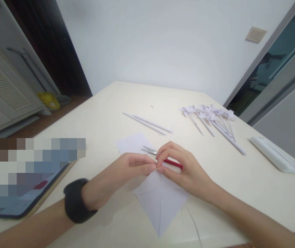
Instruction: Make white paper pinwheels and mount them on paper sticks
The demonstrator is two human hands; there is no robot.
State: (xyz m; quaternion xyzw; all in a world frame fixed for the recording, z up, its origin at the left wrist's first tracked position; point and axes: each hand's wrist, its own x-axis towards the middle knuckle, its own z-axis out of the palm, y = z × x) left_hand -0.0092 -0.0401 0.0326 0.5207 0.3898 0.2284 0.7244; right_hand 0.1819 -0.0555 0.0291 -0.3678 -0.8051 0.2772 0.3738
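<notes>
A white paper square (161,203) is turned with one corner toward me, and a dark line runs inward from its near corner. At its far corner, the fingertips of my left hand (134,166) and my right hand (178,163) meet in a pinch on the paper; the fingers hide the exact spot. Scissors (173,162) with red handles lie just beyond my right hand, partly covered by it, blades pointing left. Behind them lies another white paper piece (133,142). A thin dark strand (194,222) trails on the table beside the square.
Two rolled paper sticks (147,122) lie on the table (106,113) farther back. Several paper pinwheels (209,113) are grouped at the right, near a white wrapped packet (276,155). A tablet (31,203), partly blurred out, stands at the left beside my forearm.
</notes>
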